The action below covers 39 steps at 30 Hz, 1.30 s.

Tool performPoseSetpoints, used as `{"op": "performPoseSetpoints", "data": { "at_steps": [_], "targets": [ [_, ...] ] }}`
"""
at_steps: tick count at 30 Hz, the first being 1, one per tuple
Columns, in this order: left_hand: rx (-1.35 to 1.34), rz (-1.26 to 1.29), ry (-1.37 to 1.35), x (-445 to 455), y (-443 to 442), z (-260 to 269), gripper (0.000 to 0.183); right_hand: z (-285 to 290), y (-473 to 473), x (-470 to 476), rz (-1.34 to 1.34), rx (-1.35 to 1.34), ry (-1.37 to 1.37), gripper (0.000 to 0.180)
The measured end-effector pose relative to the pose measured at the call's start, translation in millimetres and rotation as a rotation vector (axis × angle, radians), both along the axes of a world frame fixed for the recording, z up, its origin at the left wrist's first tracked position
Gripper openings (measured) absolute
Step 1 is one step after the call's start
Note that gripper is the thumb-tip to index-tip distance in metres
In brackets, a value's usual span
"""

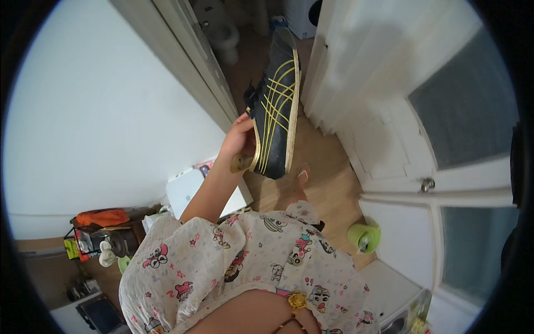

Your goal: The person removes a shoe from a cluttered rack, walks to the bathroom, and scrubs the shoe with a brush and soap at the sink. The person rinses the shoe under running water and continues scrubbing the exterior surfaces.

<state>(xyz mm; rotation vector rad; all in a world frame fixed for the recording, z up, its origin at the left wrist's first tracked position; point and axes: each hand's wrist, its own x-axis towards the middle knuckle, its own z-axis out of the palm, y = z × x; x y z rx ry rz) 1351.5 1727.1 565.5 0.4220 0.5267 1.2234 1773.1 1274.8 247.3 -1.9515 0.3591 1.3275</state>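
Observation:
My left hand (241, 135) grips a black shoe (277, 112) by the opening near its heel. The shoe is raised before me, toe pointing up in the view, with one side facing me. Yellow lines criss-cross its upper, and a pale sole edge runs along its right side. Black laces (250, 97) show on the left side, just above my fingers. A tan flap (241, 163) hangs out from the opening by my wrist. Most of my fingers are hidden behind the shoe. My right hand is out of view.
Below lies a wooden floor (325, 167). White boxes (185, 190) sit beside the wall on the left. A green bin (363, 238) stands near the white door (388, 146) on the right. Through the doorway I see a toilet (225, 39) and a white washing machine (297, 18).

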Motion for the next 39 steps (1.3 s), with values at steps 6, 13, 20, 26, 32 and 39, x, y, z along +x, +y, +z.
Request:
{"op": "performPoseSetpoints", "data": {
  "at_steps": [6,13,20,26,32,39],
  "targets": [
    [-0.235,0.266,0.073,-9.3,140.0,-23.2,0.019,-42.0,238.4,43.5,0.297,0.021,-0.031,0.013],
    [-0.294,0.497,0.044,-50.3,256.2,-34.0,0.015,72.0,645.7,-3.6,1.49,0.527,-0.875,0.03],
    [-0.352,0.592,0.242,-25.9,313.1,-42.5,0.007,259.6,850.8,-95.1,1.176,1.177,-0.789,0.044],
    [-0.372,0.558,0.264,-14.2,212.1,-48.1,0.028,317.8,748.4,-143.3,0.74,1.358,-0.762,0.011],
    [-0.289,0.37,0.282,-9.6,215.6,2.0,0.046,430.5,737.3,-85.8,0.262,1.318,-1.06,0.01],
    [-0.209,0.365,0.235,21.9,219.2,-3.8,0.053,412.2,704.2,-2.4,-0.061,1.047,-1.898,0.02]
  ]
}}
